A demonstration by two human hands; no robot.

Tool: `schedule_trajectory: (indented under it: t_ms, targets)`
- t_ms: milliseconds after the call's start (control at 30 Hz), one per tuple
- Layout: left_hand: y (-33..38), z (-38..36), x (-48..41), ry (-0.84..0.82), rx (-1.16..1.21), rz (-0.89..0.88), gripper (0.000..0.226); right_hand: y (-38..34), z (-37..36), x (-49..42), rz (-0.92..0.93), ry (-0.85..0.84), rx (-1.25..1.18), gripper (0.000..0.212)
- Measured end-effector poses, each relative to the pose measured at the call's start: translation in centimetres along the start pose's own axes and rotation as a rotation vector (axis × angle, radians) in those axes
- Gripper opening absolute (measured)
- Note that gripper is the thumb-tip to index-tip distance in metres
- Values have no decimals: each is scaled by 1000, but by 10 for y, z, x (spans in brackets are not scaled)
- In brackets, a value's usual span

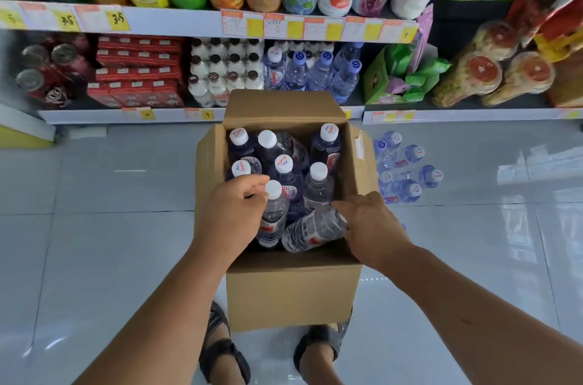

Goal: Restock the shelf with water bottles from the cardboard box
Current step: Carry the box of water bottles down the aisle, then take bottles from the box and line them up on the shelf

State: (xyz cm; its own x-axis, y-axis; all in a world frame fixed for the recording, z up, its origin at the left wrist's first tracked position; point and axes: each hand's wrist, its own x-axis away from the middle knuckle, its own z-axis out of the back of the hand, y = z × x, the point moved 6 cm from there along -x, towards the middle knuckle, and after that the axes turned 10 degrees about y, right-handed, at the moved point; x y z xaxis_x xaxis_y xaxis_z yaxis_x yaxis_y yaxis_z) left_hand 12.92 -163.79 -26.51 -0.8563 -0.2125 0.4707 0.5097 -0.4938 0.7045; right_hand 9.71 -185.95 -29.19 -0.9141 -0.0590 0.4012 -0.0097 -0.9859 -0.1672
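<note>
An open cardboard box [293, 293] stands on the floor in front of the bottom shelf [126, 115]. Several clear water bottles with white caps stand upright inside it. My left hand [232, 214] grips the neck of an upright bottle [273, 217] at the box's near left. My right hand [372, 227] holds the cap end of a tilted bottle [310, 230] lying at the near right. Several water bottles with blue caps [312, 71] stand on the bottom shelf behind the box.
A shrink-wrapped pack of water bottles [402, 168] lies on the tiled floor right of the box. The bottom shelf also carries cans, red cartons, white milk bottles and snack bags. Large drink bottles fill the shelf above. My sandalled feet [220, 353] flank the box's near side.
</note>
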Motion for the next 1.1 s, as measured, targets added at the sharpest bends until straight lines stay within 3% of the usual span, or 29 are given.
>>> schedule_trajectory:
  t_ms: [200, 433, 600, 833, 1100]
  targets:
    - [-6, 12, -2, -111, 28, -14, 30, -20, 13, 3, -39, 4, 0, 25]
    - [40, 29, 27, -345, 50, -76, 41, -47, 109, 32, -45, 141, -157, 33]
    - [141, 76, 89, -508, 43, -270, 66, -78, 268, 80, 93, 312, -269, 20]
    - [330, 213, 188, -359, 138, -575, 76, -133, 526, 185, 220, 490, -371, 32]
    - [480, 335, 310, -343, 335, -867, 86, -193, 746, 313, 424, 887, -631, 23]
